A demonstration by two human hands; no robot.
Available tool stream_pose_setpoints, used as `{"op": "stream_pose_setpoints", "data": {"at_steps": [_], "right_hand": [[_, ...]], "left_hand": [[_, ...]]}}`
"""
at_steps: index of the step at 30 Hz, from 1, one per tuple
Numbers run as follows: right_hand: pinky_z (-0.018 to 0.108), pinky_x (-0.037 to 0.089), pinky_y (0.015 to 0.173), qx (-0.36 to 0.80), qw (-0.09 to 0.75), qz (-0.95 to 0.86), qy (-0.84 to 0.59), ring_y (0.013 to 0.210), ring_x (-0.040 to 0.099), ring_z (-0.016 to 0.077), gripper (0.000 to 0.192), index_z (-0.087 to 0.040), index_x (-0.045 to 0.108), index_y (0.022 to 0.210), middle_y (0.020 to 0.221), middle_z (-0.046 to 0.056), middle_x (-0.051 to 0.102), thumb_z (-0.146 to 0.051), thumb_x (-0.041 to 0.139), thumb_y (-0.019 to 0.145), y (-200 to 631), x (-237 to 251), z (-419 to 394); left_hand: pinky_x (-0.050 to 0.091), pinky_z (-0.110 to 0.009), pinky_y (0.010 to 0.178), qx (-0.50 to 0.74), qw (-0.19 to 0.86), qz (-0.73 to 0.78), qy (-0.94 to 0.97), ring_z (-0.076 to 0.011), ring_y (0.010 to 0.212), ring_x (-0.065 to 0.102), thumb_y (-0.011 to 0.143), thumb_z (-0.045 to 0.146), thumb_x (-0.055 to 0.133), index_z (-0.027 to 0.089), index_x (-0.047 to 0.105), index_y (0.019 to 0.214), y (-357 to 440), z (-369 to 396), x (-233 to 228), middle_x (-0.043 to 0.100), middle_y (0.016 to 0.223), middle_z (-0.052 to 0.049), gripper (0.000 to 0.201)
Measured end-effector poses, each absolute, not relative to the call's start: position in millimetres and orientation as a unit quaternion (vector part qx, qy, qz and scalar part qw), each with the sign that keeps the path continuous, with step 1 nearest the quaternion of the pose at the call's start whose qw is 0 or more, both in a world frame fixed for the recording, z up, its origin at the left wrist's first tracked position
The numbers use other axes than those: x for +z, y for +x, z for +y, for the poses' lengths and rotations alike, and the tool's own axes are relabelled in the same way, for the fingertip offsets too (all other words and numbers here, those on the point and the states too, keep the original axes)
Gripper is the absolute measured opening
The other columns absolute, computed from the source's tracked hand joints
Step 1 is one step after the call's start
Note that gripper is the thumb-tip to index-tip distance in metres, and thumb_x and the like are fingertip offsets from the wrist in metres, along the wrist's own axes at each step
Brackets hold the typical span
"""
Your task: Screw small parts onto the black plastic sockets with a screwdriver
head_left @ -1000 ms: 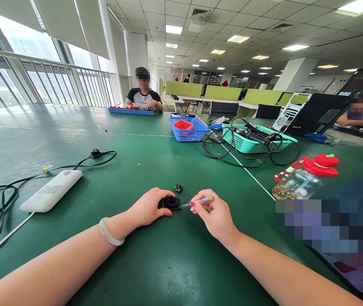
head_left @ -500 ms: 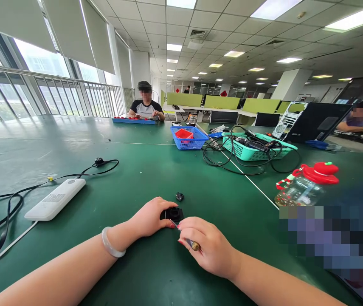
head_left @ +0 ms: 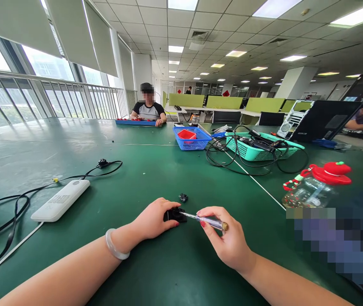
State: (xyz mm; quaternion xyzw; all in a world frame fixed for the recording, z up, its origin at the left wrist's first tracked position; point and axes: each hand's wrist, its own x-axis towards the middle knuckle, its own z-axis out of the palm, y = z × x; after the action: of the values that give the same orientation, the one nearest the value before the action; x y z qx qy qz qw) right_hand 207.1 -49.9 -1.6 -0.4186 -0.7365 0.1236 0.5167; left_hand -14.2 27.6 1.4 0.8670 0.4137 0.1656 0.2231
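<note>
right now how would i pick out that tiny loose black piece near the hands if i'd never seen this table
Start at the green table and find the left hand pressing down a small black part. Just beyond it lies the loose black piece, alone on the mat. It is smaller than the held part, and nothing touches it.

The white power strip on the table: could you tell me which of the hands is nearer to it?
Left. The left hand lies just right of the white power strip, gripping a small black part; the right hand is farther right, holding a screwdriver.

Single head-worn view, facing forward and down.
Looks close over the hands (head_left: 194,229) and along the green table (head_left: 156,170) into the office.
</note>
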Motion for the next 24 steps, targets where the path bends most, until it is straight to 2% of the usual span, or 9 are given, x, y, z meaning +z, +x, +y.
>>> {"op": "stream_pose_setpoints", "data": {"at_steps": [7, 14, 16, 19, 21, 24], "right_hand": [[0.032, 0.056, 0.080, 0.051, 0.451, -0.817, -0.355, 0.090, 0.064, 0.0186, 0.020, -0.023, 0.053, 0.104, 0.095, 0.006, 0.065, -0.012, 0.053, 0.088, 202, 0, -48], [0.037, 0.056, 0.078, 0.000, 0.481, -0.823, -0.301, 0.086, 0.065, 0.0197, 0.023, -0.025, 0.055, 0.102, 0.090, 0.004, 0.068, -0.010, 0.056, 0.085, 208, 6, -46], [0.037, 0.056, 0.074, -0.042, 0.492, -0.834, -0.245, 0.083, 0.066, 0.0193, 0.027, -0.027, 0.056, 0.105, 0.090, 0.004, 0.069, -0.009, 0.056, 0.084, 213, 7, -48], [0.035, 0.056, 0.068, -0.096, 0.479, -0.852, -0.186, 0.079, 0.066, 0.0185, 0.030, -0.028, 0.058, 0.107, 0.092, 0.005, 0.068, -0.009, 0.053, 0.084, 216, 5, -52], [0.033, 0.057, 0.068, -0.108, 0.464, -0.859, -0.189, 0.078, 0.065, 0.0182, 0.029, -0.026, 0.059, 0.105, 0.093, 0.006, 0.068, -0.008, 0.052, 0.084, 214, 3, -53], [0.033, 0.057, 0.076, -0.081, 0.457, -0.845, -0.264, 0.087, 0.066, 0.0188, 0.028, -0.024, 0.060, 0.103, 0.096, 0.007, 0.067, -0.005, 0.051, 0.085, 209, 0, -48]], "left_hand": [[0.048, -0.037, 0.093, 0.193, 0.214, 0.386, 0.876, -0.0207, 0.100, 0.060, 0.079, 0.034, 0.067, 0.028, 0.063, 0.118, -14, 28, 3, 0.070, 0.108, -0.003, 0.039], [0.049, -0.038, 0.096, 0.250, 0.190, 0.350, 0.883, -0.0213, 0.103, 0.059, 0.084, 0.036, 0.062, 0.026, 0.063, 0.115, -16, 25, 7, 0.069, 0.110, -0.005, 0.033], [0.049, -0.038, 0.096, 0.262, 0.188, 0.328, 0.888, -0.0207, 0.103, 0.059, 0.085, 0.037, 0.059, 0.026, 0.059, 0.120, -16, 21, 9, 0.068, 0.112, -0.005, 0.036], [0.047, -0.039, 0.100, 0.299, 0.175, 0.328, 0.879, -0.0206, 0.108, 0.056, 0.088, 0.037, 0.057, 0.027, 0.044, 0.135, -16, 17, 8, 0.066, 0.117, -0.005, 0.050], [0.045, -0.041, 0.104, 0.322, 0.157, 0.353, 0.864, -0.0209, 0.113, 0.053, 0.089, 0.033, 0.053, 0.029, 0.037, 0.141, -15, 16, 6, 0.063, 0.121, -0.005, 0.054], [0.045, -0.043, 0.103, 0.315, 0.125, 0.415, 0.844, -0.0221, 0.112, 0.052, 0.092, 0.022, 0.043, 0.031, 0.034, 0.144, -14, 20, 2, 0.062, 0.121, -0.006, 0.054]]}}
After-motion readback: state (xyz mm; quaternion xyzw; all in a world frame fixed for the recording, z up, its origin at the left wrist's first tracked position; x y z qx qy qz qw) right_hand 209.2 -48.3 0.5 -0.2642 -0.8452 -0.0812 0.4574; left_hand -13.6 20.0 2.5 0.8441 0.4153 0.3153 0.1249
